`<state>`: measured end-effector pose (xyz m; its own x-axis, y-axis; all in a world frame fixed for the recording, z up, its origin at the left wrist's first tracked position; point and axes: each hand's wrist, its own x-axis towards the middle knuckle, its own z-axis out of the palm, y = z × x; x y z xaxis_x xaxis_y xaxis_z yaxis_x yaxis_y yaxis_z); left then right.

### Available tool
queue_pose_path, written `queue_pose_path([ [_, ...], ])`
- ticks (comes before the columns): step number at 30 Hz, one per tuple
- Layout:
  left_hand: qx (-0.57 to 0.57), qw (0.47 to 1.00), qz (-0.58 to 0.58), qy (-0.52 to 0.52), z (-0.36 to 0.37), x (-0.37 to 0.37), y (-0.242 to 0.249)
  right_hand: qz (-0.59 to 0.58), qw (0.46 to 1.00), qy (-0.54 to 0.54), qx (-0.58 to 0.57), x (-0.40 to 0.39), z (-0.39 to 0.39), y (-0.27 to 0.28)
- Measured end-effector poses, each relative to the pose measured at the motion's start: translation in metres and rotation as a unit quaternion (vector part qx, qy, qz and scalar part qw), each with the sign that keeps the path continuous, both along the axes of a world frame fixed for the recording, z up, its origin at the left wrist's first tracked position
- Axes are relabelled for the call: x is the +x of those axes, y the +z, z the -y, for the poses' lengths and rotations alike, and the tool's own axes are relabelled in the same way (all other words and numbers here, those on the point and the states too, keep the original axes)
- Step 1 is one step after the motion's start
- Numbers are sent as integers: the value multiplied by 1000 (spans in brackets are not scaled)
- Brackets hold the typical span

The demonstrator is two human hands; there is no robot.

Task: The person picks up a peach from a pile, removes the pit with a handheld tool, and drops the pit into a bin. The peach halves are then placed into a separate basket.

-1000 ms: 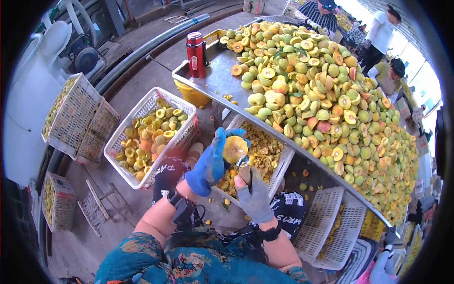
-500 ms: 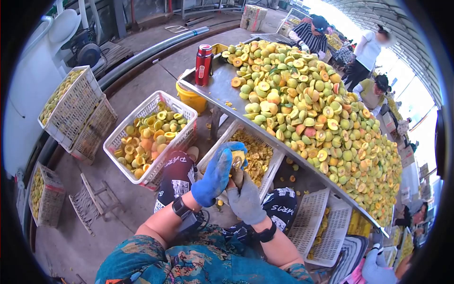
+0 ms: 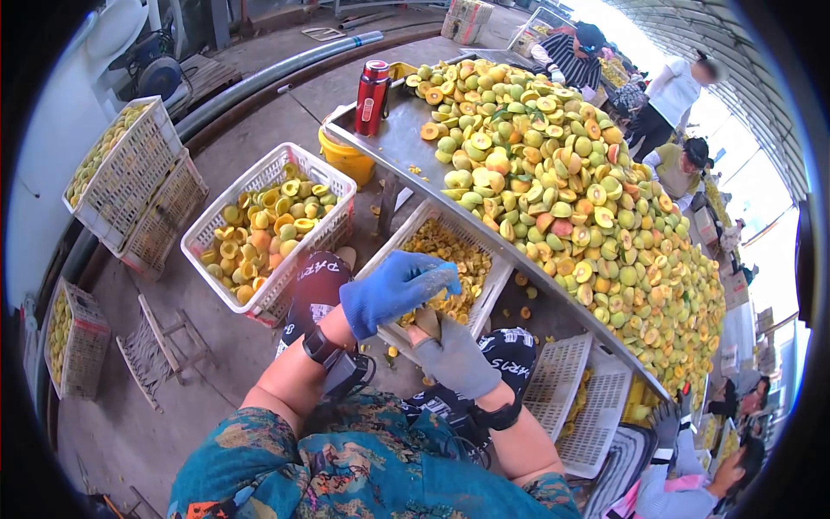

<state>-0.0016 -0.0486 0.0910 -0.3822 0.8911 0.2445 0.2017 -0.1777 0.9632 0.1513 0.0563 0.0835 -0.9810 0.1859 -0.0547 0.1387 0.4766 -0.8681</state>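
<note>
My left hand (image 3: 396,294), in a blue glove, is over the crate of yellow scraps (image 3: 450,259); its fingers are pressed together and whatever they hold, if anything, is hidden. Just below and to its right, my right hand (image 3: 458,355), in a grey glove, is closed around a small tool (image 3: 426,323), of which only a part shows between the fingers. Halved yellow-green fruit (image 3: 553,182) is heaped on the metal table (image 3: 406,143) beyond. To the left of my knees, a white crate (image 3: 203,233) holds more fruit halves.
A red flask (image 3: 373,98) stands on the table's near corner, above a yellow bucket (image 3: 346,160). Stacked crates (image 3: 130,182) and a low stool (image 3: 164,346) are at the left. Empty white crates (image 3: 596,424) lean at the lower right, near a co-worker (image 3: 683,489). Other people work behind the heap.
My left hand has turned over, and the yellow fruit piece seen in it is no longer visible. The co-worker at the lower right has leaned in, with a gloved hand at the table's edge.
</note>
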Motion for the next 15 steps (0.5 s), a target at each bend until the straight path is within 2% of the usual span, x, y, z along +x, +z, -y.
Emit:
queue_pose_path([
  [1, 11, 1000, 9, -9, -1, -1, -2, 75, 987, 29, -138, -1, -3, 4],
  [2, 9, 1000, 11, -8, -2, 1, -5, 76, 987, 29, -140, 0, -3, 7],
  [4, 98, 968, 229, -36, -8, 7, -10, 151, 906, 16, -396, 1, -4, 9],
  [5, 96, 968, 231, -35, -13, 12, -12, 153, 904, 15, -398, 1, -7, 4],
  [7, 143, 891, 430, -30, -24, 19, -14, 133, 813, 62, -563, -1, -16, -7],
  [8, 143, 890, 431, -30, -29, 17, -18, 133, 813, 61, -563, -2, -19, -9],
  [10, 121, 816, 564, -43, -41, 9, -35, 65, 867, 88, -487, -7, -21, -10],
  [11, 132, 773, 612, -104, -42, 2, -45, 33, 902, 73, -425, -9, -23, -14],
  [12, 130, 772, 613, -103, -45, 1, -52, 34, 901, 73, -427, -11, -27, -22],
  [14, 108, 851, 502, 110, -48, 0, -66, -27, 830, -42, -555, -17, -37, -39],
  [15, 90, 891, 433, 100, -41, -1, -65, -28, 796, -83, -599, -19, -43, -42],
])
